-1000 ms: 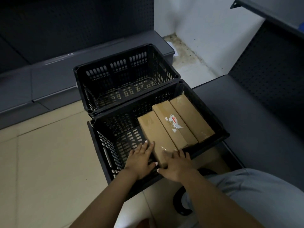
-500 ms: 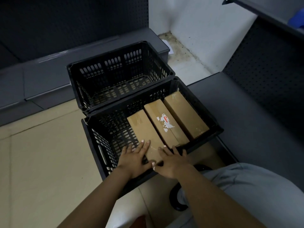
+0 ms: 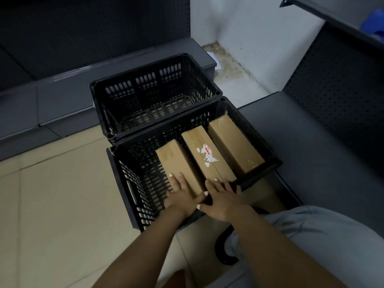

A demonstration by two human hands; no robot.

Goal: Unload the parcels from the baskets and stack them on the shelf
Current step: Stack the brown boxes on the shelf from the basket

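We see the big dark shelf [image 3: 311,142] on the right, low and flat, and it looks bare where we can see it. The parcels should end up there.

Next come two black baskets on the floor. The far basket [image 3: 145,84] has nothing in it. The near basket [image 3: 133,183] touches the far one and sits just beside the shelf. It holds three brown parcels lying side by side.

Our left hand [image 3: 180,194] lies on the left parcel [image 3: 176,165], fingers mostly straight on its top and thumb by its near end. Our right hand [image 3: 222,198] lies spread at the near end of the middle parcel [image 3: 205,156], the one with the torn sticker. We cannot tell if the fingers are hooked under anything. So neither hand has a real hold yet, we think. The right parcel [image 3: 232,144] is not touched.

What could go wrong? The parcels sit close together, so our fingers may not fit in the gap, and a parcel could slip and drop back. If we lift one by its near end only, it may tip and bump the basket wall. A tug could also drag the light basket along the floor. And if we put parcels down crooked on the shelf, the stack may lean and fall.
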